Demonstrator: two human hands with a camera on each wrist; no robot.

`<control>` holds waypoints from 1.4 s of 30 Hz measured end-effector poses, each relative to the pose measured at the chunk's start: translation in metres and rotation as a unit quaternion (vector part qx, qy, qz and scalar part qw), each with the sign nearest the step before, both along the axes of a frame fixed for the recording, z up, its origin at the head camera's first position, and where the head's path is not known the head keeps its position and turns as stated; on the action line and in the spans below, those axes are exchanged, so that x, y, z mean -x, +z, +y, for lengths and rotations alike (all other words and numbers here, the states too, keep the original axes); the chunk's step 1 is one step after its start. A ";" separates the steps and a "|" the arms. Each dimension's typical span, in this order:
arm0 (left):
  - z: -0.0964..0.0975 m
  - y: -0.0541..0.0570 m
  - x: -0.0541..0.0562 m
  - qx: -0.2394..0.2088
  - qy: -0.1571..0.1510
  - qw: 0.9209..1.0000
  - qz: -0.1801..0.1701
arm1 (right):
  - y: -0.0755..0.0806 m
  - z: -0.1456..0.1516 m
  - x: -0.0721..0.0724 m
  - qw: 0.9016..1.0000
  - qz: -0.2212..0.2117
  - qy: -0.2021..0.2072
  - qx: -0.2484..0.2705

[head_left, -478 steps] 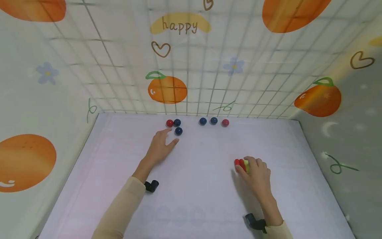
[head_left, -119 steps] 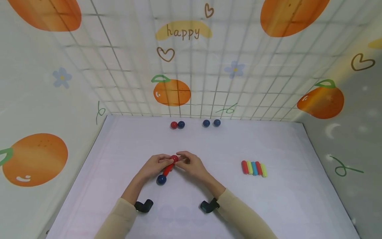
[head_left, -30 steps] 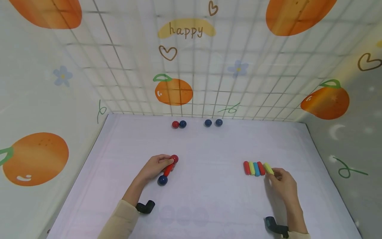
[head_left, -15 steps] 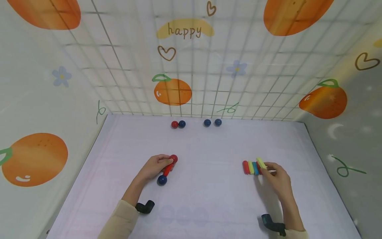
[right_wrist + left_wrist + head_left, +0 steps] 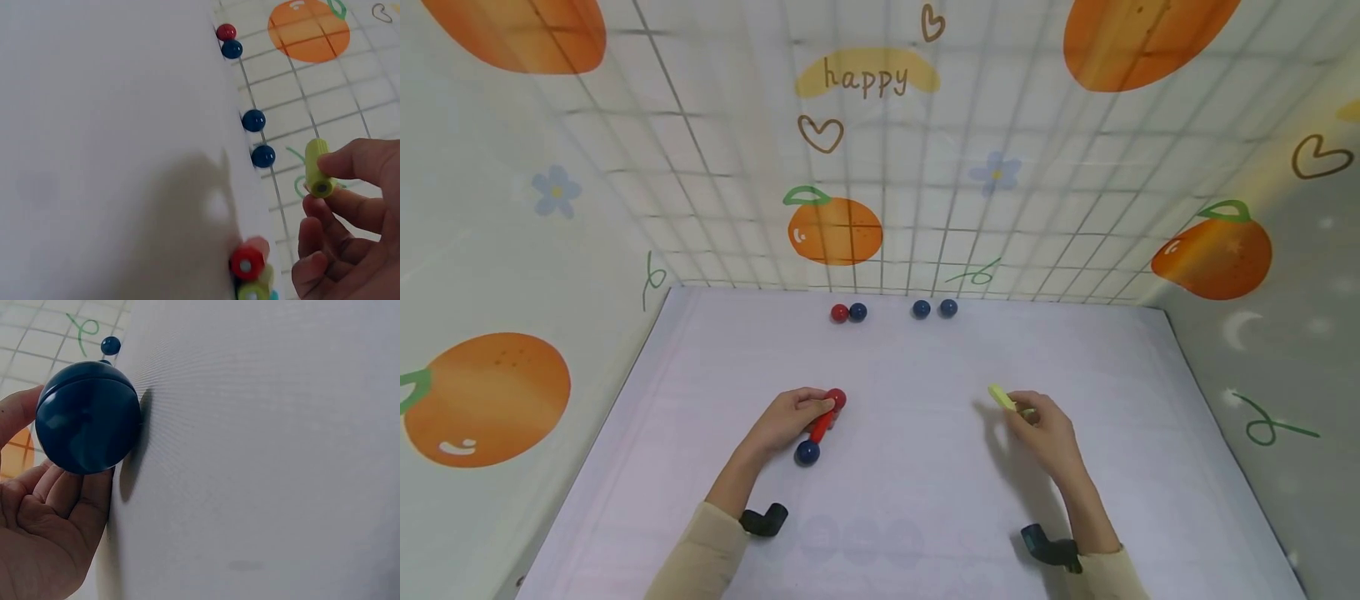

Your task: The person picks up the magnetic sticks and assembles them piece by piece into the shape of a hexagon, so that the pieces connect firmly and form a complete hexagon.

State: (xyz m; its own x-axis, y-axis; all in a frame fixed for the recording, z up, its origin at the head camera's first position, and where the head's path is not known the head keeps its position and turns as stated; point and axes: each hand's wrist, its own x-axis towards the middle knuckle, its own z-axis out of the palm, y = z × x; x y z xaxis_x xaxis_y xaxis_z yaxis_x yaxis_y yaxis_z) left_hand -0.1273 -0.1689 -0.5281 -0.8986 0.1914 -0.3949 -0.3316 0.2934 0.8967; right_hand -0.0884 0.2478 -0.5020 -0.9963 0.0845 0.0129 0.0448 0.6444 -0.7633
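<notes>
My left hand (image 5: 790,421) pinches a short red magnetic rod (image 5: 822,427) near its far end. A red ball (image 5: 837,398) sits at that end and a dark blue ball (image 5: 807,452) at the near end. In the left wrist view the blue ball (image 5: 87,419) hides most of the rod. Above the table on the right, my right hand (image 5: 1048,433) holds a yellow-green magnetic rod (image 5: 1000,397) between thumb and fingers. The right wrist view shows the round end of this rod (image 5: 319,172). Beneath that hand lie more rods (image 5: 247,262), hidden from the head view.
Along the back edge of the white table (image 5: 910,467) stand a red ball (image 5: 839,313) touching a blue ball (image 5: 858,312). Two more blue balls (image 5: 921,309) sit to their right, slightly apart. A printed cloth over a grid (image 5: 910,167) rises behind.
My right hand has lifted the yellow-green rod from the end of the rod row and moved it left, over the other rods. My left hand keeps its place with the red rod and balls.
</notes>
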 end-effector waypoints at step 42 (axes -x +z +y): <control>0.001 0.004 -0.001 0.018 0.010 1.000 -0.004 | -0.021 -0.140 0.054 0.968 0.018 0.240 0.076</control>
State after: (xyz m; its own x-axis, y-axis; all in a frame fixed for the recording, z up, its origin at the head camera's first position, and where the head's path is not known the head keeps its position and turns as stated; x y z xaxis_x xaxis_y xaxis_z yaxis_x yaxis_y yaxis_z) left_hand -0.1264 -0.1676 -0.5246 -0.8988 0.1595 -0.4083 -0.3444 0.3195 0.8828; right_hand -0.1421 0.1079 -0.5228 -0.9207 -0.3836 0.0714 -0.2594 0.4652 -0.8463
